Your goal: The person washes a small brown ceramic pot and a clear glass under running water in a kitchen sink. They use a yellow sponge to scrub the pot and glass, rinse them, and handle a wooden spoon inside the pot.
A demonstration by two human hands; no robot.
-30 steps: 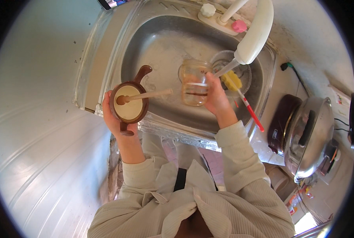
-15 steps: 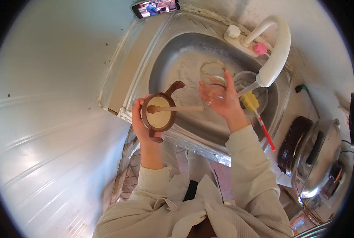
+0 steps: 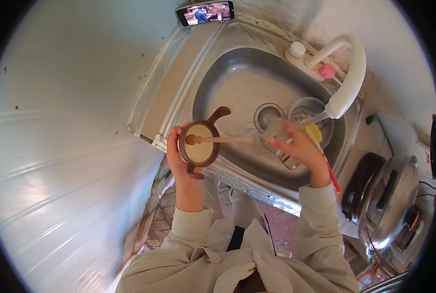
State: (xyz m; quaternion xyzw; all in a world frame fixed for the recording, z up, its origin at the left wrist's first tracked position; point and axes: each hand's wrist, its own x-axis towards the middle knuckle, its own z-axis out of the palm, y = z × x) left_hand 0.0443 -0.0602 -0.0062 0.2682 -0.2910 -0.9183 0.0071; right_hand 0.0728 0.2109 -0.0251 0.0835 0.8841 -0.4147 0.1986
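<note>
My left hand [image 3: 180, 161] holds a round brown bowl with small handles [image 3: 199, 144], cream inside, over the front rim of the steel sink [image 3: 237, 83]. A thin wooden stick [image 3: 220, 139] lies across the bowl, its knob end over the cream inside. My right hand [image 3: 298, 149] grips a clear glass jar [image 3: 279, 141], tilted over the basin close to the stick's far end. Behind that hand, under the white tap [image 3: 347, 83], stands a clear glass bowl [image 3: 309, 113] with a yellow sponge [image 3: 314, 132] in it.
A red-handled brush [image 3: 331, 173] rests on the sink's right rim. A phone with a lit screen [image 3: 205, 12] leans at the sink's far corner. A steel pot with a lid [image 3: 391, 205] and a dark object [image 3: 359, 183] sit on the right counter. A pale wall fills the left.
The view has swung so the sink sits further right and lower and the phone has come into sight. My right hand has tipped the jar over; the left still holds the bowl.
</note>
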